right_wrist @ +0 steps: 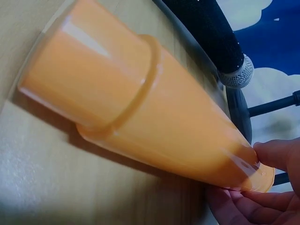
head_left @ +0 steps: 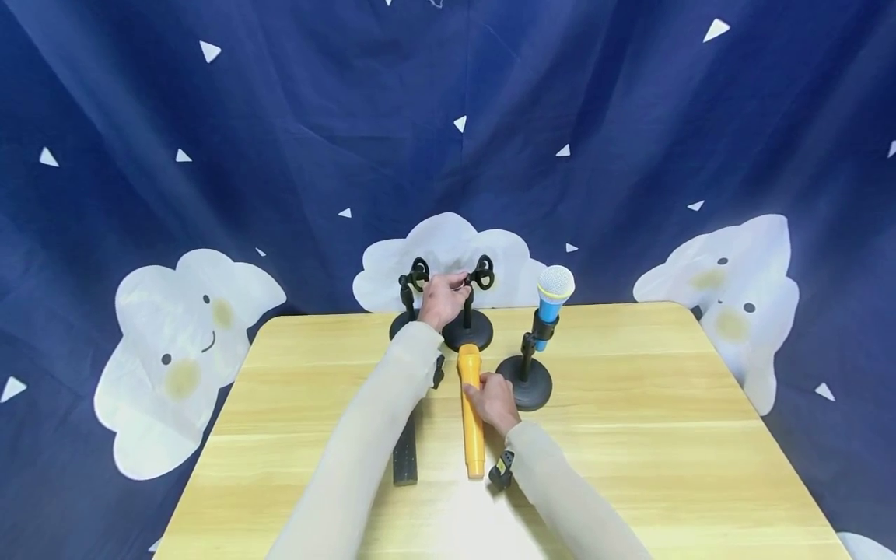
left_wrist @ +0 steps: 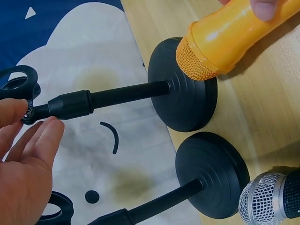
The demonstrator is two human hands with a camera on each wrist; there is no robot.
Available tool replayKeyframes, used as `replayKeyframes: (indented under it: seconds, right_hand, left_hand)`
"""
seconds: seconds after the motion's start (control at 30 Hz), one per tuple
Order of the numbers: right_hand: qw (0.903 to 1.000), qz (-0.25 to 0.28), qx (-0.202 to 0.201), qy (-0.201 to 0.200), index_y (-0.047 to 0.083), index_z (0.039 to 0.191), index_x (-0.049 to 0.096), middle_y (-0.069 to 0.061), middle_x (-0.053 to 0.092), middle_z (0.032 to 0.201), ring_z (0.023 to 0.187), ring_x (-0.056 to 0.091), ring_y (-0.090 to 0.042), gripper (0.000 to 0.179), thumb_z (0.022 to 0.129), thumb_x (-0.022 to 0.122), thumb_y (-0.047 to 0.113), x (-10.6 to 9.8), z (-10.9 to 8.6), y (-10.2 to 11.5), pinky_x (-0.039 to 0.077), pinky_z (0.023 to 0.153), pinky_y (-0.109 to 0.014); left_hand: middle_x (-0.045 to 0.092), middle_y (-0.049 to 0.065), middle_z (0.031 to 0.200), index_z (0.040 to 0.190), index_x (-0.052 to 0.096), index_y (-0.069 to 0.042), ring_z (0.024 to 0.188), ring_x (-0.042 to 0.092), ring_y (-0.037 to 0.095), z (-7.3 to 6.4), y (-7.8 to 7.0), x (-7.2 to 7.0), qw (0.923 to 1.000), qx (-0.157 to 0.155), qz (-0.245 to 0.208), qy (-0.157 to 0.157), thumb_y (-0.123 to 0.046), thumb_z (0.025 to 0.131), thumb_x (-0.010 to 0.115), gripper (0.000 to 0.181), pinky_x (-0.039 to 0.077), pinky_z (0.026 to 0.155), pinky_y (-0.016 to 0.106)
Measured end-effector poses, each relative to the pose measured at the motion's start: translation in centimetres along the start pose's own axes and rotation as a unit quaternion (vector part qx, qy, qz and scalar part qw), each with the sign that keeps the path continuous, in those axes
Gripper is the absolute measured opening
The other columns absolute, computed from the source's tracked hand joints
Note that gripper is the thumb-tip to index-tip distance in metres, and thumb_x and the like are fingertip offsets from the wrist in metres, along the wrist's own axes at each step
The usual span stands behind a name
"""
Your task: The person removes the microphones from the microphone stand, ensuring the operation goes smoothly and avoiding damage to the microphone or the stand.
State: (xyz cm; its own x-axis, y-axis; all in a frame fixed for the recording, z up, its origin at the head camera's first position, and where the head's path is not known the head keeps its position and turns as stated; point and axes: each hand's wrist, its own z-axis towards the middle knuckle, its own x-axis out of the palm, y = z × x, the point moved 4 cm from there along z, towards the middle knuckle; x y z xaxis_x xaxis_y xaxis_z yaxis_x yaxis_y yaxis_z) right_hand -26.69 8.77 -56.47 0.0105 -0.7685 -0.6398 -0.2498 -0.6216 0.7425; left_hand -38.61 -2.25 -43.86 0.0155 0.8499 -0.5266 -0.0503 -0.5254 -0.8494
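Note:
My left hand (head_left: 442, 299) holds the joint below the clip of the middle microphone stand (head_left: 468, 332), with thumb and fingers on either side of it in the left wrist view. My right hand (head_left: 495, 400) grips an orange microphone (head_left: 472, 435) around its body. That microphone lies along the table, its mesh head (left_wrist: 194, 58) overlapping the middle stand's round base (left_wrist: 183, 108) in the left wrist view. A second black stand (left_wrist: 211, 173) is just left of the middle one. In front of it lies a black microphone (head_left: 404, 455) with a silver head (left_wrist: 262, 199), partly hidden by my left sleeve.
At the right, a blue microphone (head_left: 550, 309) with a white head sits tilted in a third black stand (head_left: 525, 383). Everything stands on a light wooden table (head_left: 630, 435). A dark blue curtain (head_left: 315, 155) with white clouds hangs directly behind the table's far edge.

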Motion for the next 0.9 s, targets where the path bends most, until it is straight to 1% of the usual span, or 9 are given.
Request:
replayKeyframes:
  seconds: [0.13,0.4,0.5,0.6,0.73,0.8,0.9]
  right_hand:
    - [1.0000,-0.004,0.003,0.000,0.000,0.106,0.072,-0.005,0.063,0.078,0.068,0.058,-0.018,0.030,0.091,0.072,0.026,-0.1,0.0,0.1,0.050,0.060,-0.028]
    - [0.9999,-0.006,-0.011,-0.006,0.004,0.092,0.069,-0.003,0.060,0.073,0.066,0.055,-0.016,0.022,0.091,0.073,0.025,-0.1,-0.2,0.2,0.045,0.056,-0.026]
    - [0.9998,-0.007,-0.016,-0.007,0.004,0.090,0.068,-0.003,0.058,0.073,0.066,0.054,-0.017,0.022,0.091,0.073,0.025,-0.1,-0.1,0.2,0.044,0.056,-0.026]
    - [0.9998,-0.008,-0.019,-0.007,0.003,0.092,0.068,-0.004,0.060,0.074,0.067,0.055,-0.017,0.022,0.091,0.072,0.025,-0.1,-0.1,0.2,0.046,0.057,-0.027]
    - [0.9998,-0.003,-0.017,-0.010,0.000,0.103,0.070,-0.006,0.065,0.082,0.072,0.058,-0.017,0.028,0.091,0.073,0.025,-0.2,-0.1,0.1,0.051,0.063,-0.030]
    - [0.9998,0.001,-0.018,-0.011,0.000,0.102,0.069,-0.006,0.065,0.083,0.072,0.058,-0.017,0.027,0.091,0.072,0.025,-0.3,-0.1,0.1,0.051,0.063,-0.030]
    - [0.9994,0.002,-0.031,-0.014,0.002,0.095,0.068,-0.004,0.062,0.079,0.070,0.057,-0.016,0.024,0.091,0.072,0.025,-0.7,-0.1,0.2,0.049,0.061,-0.030]
  left_hand:
    - [0.066,0.008,0.130,0.133,0.065,-0.013,0.118,0.062,0.023,-0.1,0.0,-0.1,1.0000,0.003,0.005,0.003,-0.014,0.096,0.068,0.037,0.051,0.099,0.036]
    - [0.065,0.005,0.133,0.132,0.066,-0.013,0.119,0.062,0.020,-0.3,-0.2,0.0,0.9998,0.018,0.006,0.002,-0.012,0.094,0.070,0.038,0.051,0.099,0.032]
    - [0.064,0.005,0.134,0.132,0.066,-0.012,0.119,0.063,0.020,-0.3,-0.3,0.1,0.9996,0.029,0.002,0.004,-0.011,0.095,0.070,0.038,0.051,0.098,0.032]
    - [0.063,0.006,0.135,0.133,0.065,-0.010,0.119,0.063,0.021,-0.4,-0.4,0.2,0.9993,0.038,-0.005,0.005,-0.010,0.095,0.069,0.038,0.052,0.097,0.032]
    - [0.067,0.008,0.128,0.132,0.066,-0.011,0.113,0.066,0.022,-0.5,0.0,0.1,0.9988,0.048,0.003,-0.002,-0.009,0.094,0.070,0.038,0.054,0.094,0.031]
    - [0.069,0.010,0.123,0.131,0.067,-0.011,0.110,0.068,0.022,-0.7,0.4,0.1,0.9987,0.051,0.007,-0.002,-0.009,0.094,0.070,0.038,0.054,0.093,0.031]
    - [0.070,0.012,0.118,0.131,0.066,-0.009,0.107,0.069,0.023,-0.8,1.0,0.1,0.9988,0.049,0.003,0.004,-0.008,0.093,0.071,0.039,0.054,0.094,0.031]
